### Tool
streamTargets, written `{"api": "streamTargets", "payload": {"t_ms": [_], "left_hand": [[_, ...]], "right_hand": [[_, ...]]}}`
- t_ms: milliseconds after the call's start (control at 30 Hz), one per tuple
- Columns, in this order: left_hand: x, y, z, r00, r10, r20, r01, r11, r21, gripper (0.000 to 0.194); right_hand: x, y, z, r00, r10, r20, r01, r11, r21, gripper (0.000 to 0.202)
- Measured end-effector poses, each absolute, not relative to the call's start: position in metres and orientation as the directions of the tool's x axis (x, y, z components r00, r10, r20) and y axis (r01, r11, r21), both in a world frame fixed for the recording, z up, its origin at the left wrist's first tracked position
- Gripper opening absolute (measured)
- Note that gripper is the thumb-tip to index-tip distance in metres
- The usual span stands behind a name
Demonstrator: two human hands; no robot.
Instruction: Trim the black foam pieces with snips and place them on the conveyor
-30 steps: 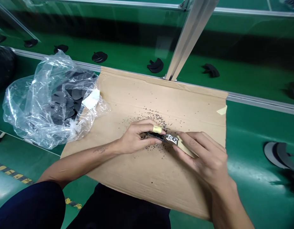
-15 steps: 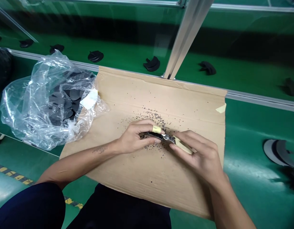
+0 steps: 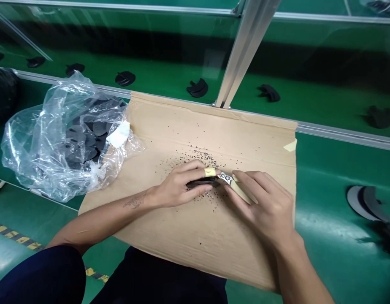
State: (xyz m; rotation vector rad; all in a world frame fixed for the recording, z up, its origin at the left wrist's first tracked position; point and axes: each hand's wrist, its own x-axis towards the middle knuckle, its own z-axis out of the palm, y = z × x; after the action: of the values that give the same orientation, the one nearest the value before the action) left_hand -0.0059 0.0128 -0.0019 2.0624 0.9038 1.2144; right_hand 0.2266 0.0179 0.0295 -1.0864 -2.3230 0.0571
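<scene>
Silver-headed, cream-handled cutters (image 3: 226, 177) have rolled face-up; right hand's grip (image 3: 271, 204) wraps them, left hand (image 3: 178, 185) pinches a curved black plastic-looking piece (image 3: 199, 183) over tan cardboard (image 3: 182, 236). If it twists, yellow-taped finger (image 3: 209, 172) might get nicked.

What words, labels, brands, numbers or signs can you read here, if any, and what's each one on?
No text can be read anywhere.
White patch on the clear plastic bag: no print legible.
Dark marking on the left forearm: too small to tell whether it includes letters.
Metal-headed tool in the right hand: no lettering legible.
Yellow-and-black floor stripes: no words visible.
</scene>
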Motion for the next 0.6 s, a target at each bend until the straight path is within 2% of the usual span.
{"api": "streamTargets", "payload": {"t_ms": [133, 333, 400, 500, 600], "left_hand": [[-0.006, 0.013, -0.003, 0.298, 0.816, 0.495, 0.29, -0.571, 0.768, 0.031], [-0.004, 0.013, 0.0, 0.22, 0.848, 0.483, 0.246, -0.527, 0.813, 0.02], [-0.004, 0.013, 0.001, 0.221, 0.84, 0.495, 0.225, -0.538, 0.813, 0.02], [-0.005, 0.013, 0.001, 0.263, 0.801, 0.538, 0.246, -0.595, 0.765, 0.019], [-0.006, 0.013, -0.002, 0.351, 0.733, 0.582, 0.354, -0.68, 0.642, 0.012]], "right_hand": [[0.228, 0.019, 0.028, -0.475, 0.742, 0.472, 0.691, 0.647, -0.322, 0.021], [0.22, 0.014, 0.029, -0.337, 0.868, 0.364, 0.542, 0.495, -0.679, 0.036], [0.216, 0.011, 0.028, -0.324, 0.882, 0.343, 0.494, 0.467, -0.734, 0.031], [0.215, 0.01, 0.025, -0.382, 0.815, 0.435, 0.468, 0.576, -0.67, 0.024], [0.215, 0.008, 0.023, -0.504, 0.646, 0.574, 0.498, 0.76, -0.418, 0.021]]}}
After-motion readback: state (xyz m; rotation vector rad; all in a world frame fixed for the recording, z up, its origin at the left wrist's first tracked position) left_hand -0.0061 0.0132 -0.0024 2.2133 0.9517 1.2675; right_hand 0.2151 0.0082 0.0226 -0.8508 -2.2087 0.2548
